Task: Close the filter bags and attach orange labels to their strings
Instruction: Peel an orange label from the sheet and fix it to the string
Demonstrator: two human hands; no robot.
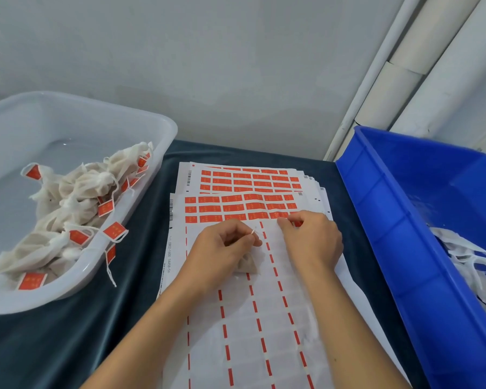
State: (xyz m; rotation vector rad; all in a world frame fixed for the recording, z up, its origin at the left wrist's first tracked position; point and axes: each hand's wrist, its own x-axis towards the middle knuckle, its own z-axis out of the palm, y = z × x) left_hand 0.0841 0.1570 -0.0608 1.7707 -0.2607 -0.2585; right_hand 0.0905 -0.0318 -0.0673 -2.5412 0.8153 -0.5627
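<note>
Dark blue-green cloth covers the surface (68, 332), and a plain grey wall stands behind it.

On the left sits a clear plastic tub (163, 130). Its left side is cut off by the edge of the picture. Inside lies a heap of closed white filter bags with orange labels on their strings (76, 200). One string with a label hangs over the tub's rim.

In the middle lies a stack of white sticker sheets with rows of orange labels (250, 181). The top sheet (264, 332) has most labels gone, with only thin orange strips left, and three rows of labels remain at its far end.

The left hand (222, 248) rests on this sheet with its fingers curled, pinching a thin white string (253, 231). Under this hand lies a small filled white filter bag (247, 266). The hand hides most of the bag, so only its lower part shows.

The right hand (310, 237) is just beside the left one. Its fingers are bent and its fingertips pinch at an orange label (298, 223) in the nearest row. The fingers hide most of that label.

On the right stands a big blue plastic bin (390, 220), cut off at the edge. White filter bags (466, 259) lie inside, and they look blurry.
</note>
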